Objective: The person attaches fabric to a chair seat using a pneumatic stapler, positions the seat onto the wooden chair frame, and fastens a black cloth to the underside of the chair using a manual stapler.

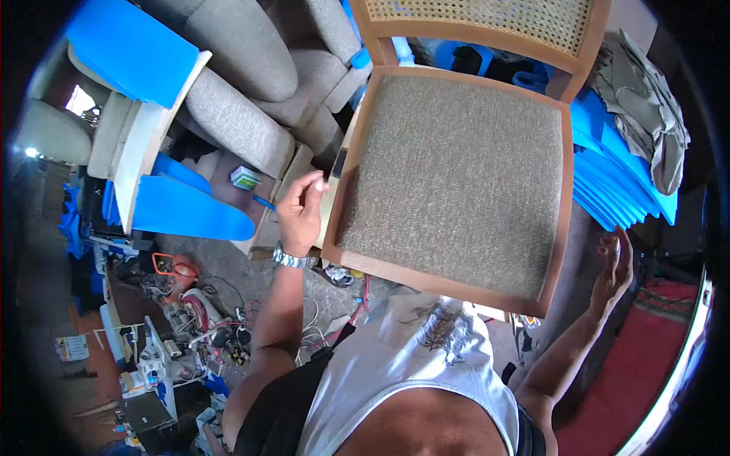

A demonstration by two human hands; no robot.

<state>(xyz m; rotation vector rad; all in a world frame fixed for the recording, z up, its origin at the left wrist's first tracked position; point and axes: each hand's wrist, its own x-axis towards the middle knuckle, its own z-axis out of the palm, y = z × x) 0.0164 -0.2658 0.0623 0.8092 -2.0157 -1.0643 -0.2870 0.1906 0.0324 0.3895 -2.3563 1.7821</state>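
A single head-worn camera takes it all in, looking forward and steeply down past the wearer's own chest [418, 422] and white shirt [361, 372] at the bottom edge! Close ahead is the chair [460, 182], viewed from above, its cane back [479, 17] cropped by the top edge. Left hand [300, 209] and right hand [614, 270] flank it at near range, and the lens goes wide, curving to black corners, catching clutter [205, 311] on the floor farther off.

soft light fell evenly on the seat [456, 182]; a small bright spot [31, 152] glared far left, corners were black, outer lines bowed.
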